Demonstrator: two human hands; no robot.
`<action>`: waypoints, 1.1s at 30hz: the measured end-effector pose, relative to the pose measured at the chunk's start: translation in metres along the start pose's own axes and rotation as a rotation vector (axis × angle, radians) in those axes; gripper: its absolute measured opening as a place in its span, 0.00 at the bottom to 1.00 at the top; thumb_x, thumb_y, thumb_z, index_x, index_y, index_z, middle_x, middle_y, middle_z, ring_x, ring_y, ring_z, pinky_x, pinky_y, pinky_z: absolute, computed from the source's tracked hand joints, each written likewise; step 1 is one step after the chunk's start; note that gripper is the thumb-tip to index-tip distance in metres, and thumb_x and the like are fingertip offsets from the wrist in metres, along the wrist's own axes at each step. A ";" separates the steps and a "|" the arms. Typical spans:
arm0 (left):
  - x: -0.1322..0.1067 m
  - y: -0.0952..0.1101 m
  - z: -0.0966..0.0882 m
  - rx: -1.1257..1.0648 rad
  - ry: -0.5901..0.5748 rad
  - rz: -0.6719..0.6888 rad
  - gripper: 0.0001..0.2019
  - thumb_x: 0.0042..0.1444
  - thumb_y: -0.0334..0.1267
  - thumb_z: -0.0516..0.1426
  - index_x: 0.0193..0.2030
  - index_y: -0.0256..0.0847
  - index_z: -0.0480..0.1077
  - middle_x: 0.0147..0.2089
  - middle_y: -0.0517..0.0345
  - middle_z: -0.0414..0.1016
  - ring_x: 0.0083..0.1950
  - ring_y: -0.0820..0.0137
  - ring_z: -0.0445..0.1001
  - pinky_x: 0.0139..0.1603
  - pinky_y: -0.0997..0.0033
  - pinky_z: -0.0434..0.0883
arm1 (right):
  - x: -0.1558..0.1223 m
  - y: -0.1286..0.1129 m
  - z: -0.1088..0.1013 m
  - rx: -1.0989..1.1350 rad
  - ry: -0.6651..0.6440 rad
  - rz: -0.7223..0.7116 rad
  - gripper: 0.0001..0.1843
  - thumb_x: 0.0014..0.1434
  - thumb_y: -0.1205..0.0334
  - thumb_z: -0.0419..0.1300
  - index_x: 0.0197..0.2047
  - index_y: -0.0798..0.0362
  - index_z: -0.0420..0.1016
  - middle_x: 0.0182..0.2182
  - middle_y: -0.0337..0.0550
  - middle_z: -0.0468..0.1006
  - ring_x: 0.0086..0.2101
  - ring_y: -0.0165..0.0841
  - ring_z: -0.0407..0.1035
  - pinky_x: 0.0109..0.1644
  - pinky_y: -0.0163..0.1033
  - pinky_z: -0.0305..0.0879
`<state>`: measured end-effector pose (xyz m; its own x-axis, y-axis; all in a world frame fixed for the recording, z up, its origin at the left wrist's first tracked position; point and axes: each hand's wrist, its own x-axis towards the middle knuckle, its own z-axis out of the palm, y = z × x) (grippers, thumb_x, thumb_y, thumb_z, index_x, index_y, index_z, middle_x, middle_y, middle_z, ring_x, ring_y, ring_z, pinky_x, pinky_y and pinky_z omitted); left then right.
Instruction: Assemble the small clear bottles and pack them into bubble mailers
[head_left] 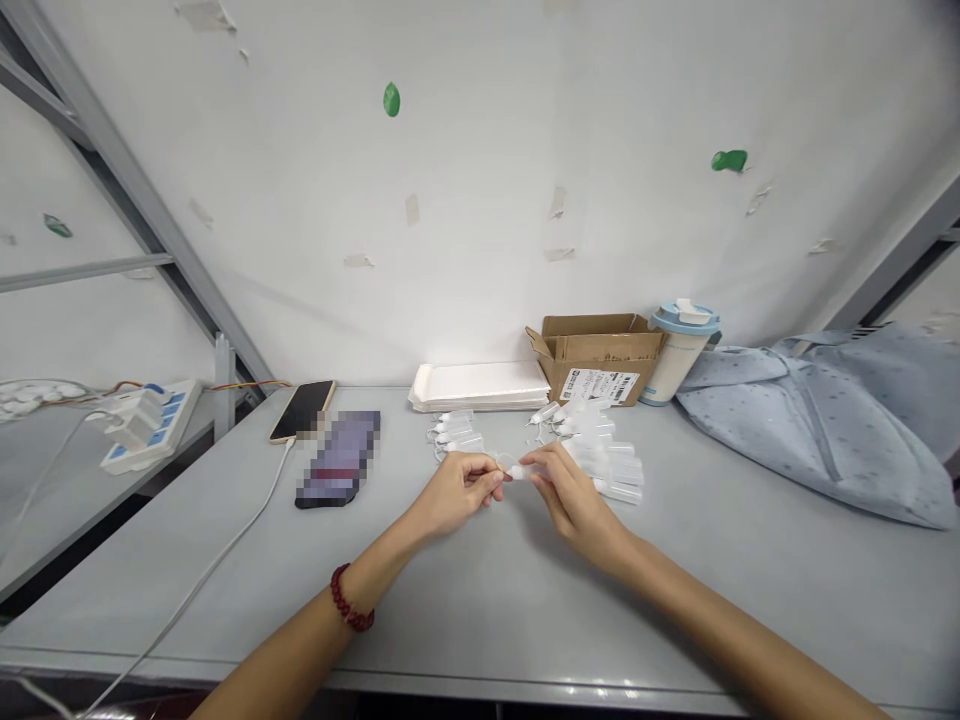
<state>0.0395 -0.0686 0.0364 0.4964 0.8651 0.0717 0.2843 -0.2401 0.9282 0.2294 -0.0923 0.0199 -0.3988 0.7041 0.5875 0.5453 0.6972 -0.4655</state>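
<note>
Just below the middle of the frame the left hand (457,492) and the right hand (574,495) meet fingertip to fingertip above the grey table (525,610). Both pinch the same small clear bottle (514,470), thumb and forefinger closed on it from either side. The fingers cover most of it, so only a pale, see-through sliver shows between them and its exact shape is hard to make out. A red bead bracelet (349,598) circles the left wrist; both forearms are cut off by the bottom edge.

Behind the hands lie two loose clusters of similar bottles, the left cluster (456,430) small and the right cluster (604,450) larger, the single pieces blending together. Further back, against the wall, sit a stack of white trays (480,385), an open cardboard box (596,355) and a cup with a blue lid (681,350). Left of centre a phone (302,410) lies on its cable beside a pixelated dark object (339,460). A power strip (146,420) sits at the left edge, and a blue cloth (817,430) runs out of frame on the right
</note>
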 end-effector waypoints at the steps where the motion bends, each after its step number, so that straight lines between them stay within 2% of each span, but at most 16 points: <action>1: 0.000 0.000 0.000 0.002 -0.002 -0.004 0.13 0.56 0.40 0.52 0.26 0.34 0.69 0.25 0.58 0.70 0.25 0.76 0.65 0.30 0.75 0.63 | 0.000 0.000 0.000 -0.002 -0.004 0.003 0.10 0.65 0.67 0.43 0.47 0.51 0.60 0.37 0.47 0.66 0.37 0.34 0.67 0.39 0.41 0.67; 8: 0.001 0.000 -0.001 0.059 -0.055 -0.022 0.13 0.56 0.40 0.51 0.27 0.35 0.69 0.26 0.58 0.70 0.26 0.75 0.65 0.30 0.76 0.63 | 0.000 0.003 0.002 -0.004 -0.025 -0.006 0.09 0.65 0.67 0.43 0.46 0.52 0.59 0.38 0.48 0.67 0.36 0.34 0.67 0.39 0.42 0.68; 13: 0.000 0.000 -0.016 0.375 -0.213 -0.011 0.13 0.54 0.37 0.50 0.21 0.36 0.67 0.20 0.62 0.65 0.23 0.76 0.59 0.26 0.76 0.56 | -0.003 0.004 0.005 -0.019 -0.205 0.024 0.11 0.64 0.66 0.45 0.50 0.52 0.57 0.40 0.50 0.69 0.38 0.36 0.68 0.40 0.43 0.69; 15: 0.000 -0.001 -0.024 0.443 -0.227 -0.005 0.13 0.53 0.36 0.50 0.20 0.36 0.65 0.19 0.63 0.62 0.22 0.77 0.56 0.25 0.76 0.54 | -0.004 0.005 0.005 -0.038 -0.252 0.035 0.12 0.64 0.66 0.45 0.51 0.52 0.56 0.42 0.50 0.68 0.41 0.36 0.68 0.42 0.44 0.69; 17: 0.001 -0.001 -0.032 0.477 -0.219 -0.020 0.13 0.53 0.36 0.49 0.20 0.36 0.64 0.19 0.64 0.61 0.22 0.77 0.55 0.25 0.76 0.54 | -0.004 0.009 0.003 -0.065 -0.245 0.054 0.13 0.64 0.65 0.45 0.52 0.52 0.55 0.44 0.51 0.67 0.43 0.37 0.67 0.44 0.45 0.68; 24: 0.000 0.003 -0.049 0.626 -0.112 -0.153 0.16 0.52 0.40 0.52 0.16 0.36 0.66 0.16 0.64 0.58 0.21 0.76 0.55 0.24 0.74 0.50 | -0.001 0.024 -0.004 -0.114 -0.150 0.104 0.14 0.63 0.65 0.46 0.53 0.51 0.54 0.45 0.51 0.66 0.43 0.37 0.66 0.45 0.48 0.68; 26: 0.000 0.004 -0.050 0.698 -0.031 -0.216 0.17 0.50 0.45 0.54 0.17 0.37 0.68 0.16 0.64 0.60 0.21 0.74 0.57 0.24 0.73 0.51 | -0.001 0.024 -0.004 -0.119 -0.147 0.098 0.14 0.63 0.65 0.46 0.53 0.50 0.55 0.45 0.51 0.66 0.44 0.38 0.66 0.45 0.47 0.68; 28: 0.001 0.001 -0.048 0.748 0.112 -0.235 0.16 0.50 0.48 0.55 0.23 0.38 0.72 0.20 0.61 0.67 0.25 0.70 0.64 0.26 0.73 0.56 | -0.001 0.023 -0.004 -0.124 -0.147 0.092 0.14 0.63 0.64 0.46 0.53 0.50 0.54 0.46 0.51 0.66 0.45 0.38 0.66 0.45 0.47 0.68; 29: 0.002 -0.001 -0.046 0.766 0.192 -0.200 0.15 0.51 0.49 0.55 0.27 0.38 0.73 0.25 0.58 0.71 0.29 0.68 0.68 0.28 0.71 0.60 | -0.001 0.023 -0.004 -0.128 -0.149 0.090 0.14 0.63 0.64 0.46 0.53 0.50 0.54 0.46 0.51 0.66 0.46 0.38 0.65 0.45 0.47 0.68; 31: 0.005 -0.008 -0.040 0.801 0.303 -0.042 0.15 0.54 0.48 0.54 0.39 0.39 0.73 0.37 0.53 0.74 0.41 0.62 0.70 0.38 0.67 0.66 | -0.001 0.022 -0.004 -0.136 -0.150 0.083 0.15 0.63 0.64 0.46 0.53 0.50 0.54 0.46 0.52 0.66 0.46 0.38 0.65 0.46 0.47 0.68; 33: 0.007 -0.016 -0.030 0.831 0.287 0.164 0.18 0.55 0.47 0.55 0.48 0.40 0.70 0.49 0.49 0.70 0.52 0.59 0.66 0.49 0.62 0.66 | -0.001 0.023 -0.004 -0.144 -0.146 0.072 0.15 0.63 0.64 0.46 0.53 0.51 0.54 0.45 0.52 0.66 0.46 0.39 0.65 0.46 0.47 0.68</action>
<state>0.0139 -0.0451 0.0328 0.3906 0.8418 0.3725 0.7855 -0.5158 0.3421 0.2450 -0.0775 0.0118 -0.4516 0.7707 0.4494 0.6718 0.6253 -0.3972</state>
